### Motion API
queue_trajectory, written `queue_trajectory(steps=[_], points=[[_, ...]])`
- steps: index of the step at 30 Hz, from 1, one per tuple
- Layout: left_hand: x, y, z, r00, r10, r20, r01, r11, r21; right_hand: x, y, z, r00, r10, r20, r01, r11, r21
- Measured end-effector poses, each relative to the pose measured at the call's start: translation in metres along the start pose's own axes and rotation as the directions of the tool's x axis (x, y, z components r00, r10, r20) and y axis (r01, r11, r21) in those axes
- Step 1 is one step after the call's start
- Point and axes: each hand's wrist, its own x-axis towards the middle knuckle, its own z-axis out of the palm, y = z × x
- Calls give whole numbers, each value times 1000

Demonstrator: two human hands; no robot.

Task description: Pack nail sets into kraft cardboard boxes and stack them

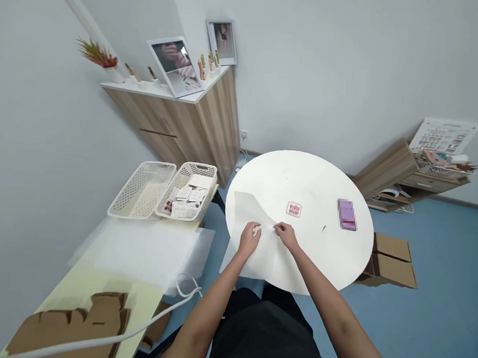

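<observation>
A thin white foam sheet lies on the near left part of the round white table, hanging a little over its edge. My left hand rests on the sheet with its fingers curled on it. My right hand pinches the sheet's edge close beside the left hand. A small clear packet with a pink and red print lies just beyond my hands. Further right lies a purple box.
To the left, a yellow table carries two white baskets, one holding small packets, a stack of foam sheets and flat cardboard. Cardboard boxes sit on the blue floor at right. Wooden cabinets stand along the walls.
</observation>
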Motion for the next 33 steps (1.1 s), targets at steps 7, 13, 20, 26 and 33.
queue_trajectory(steps=[7, 13, 20, 26, 33], points=[[-34, -38, 40, 914, 73, 398, -280, 824, 492, 40, 34, -17, 994, 95, -62, -104, 983, -150], [-43, -45, 64, 884, 71, 461, -370, 710, 599, 72, 48, -32, 993, -7, -121, -23, 969, -245], [-45, -52, 70, 879, 39, 475, -395, 618, 680, 101, 68, -75, 988, -146, -40, 86, 759, -645], [-45, -51, 70, 877, 20, 481, -401, 582, 708, 114, 70, -87, 993, -95, 73, 119, 706, -698], [-45, -45, 73, 842, 70, 535, -469, 584, 663, 90, 70, -82, 958, -186, -218, 22, 806, -592]])
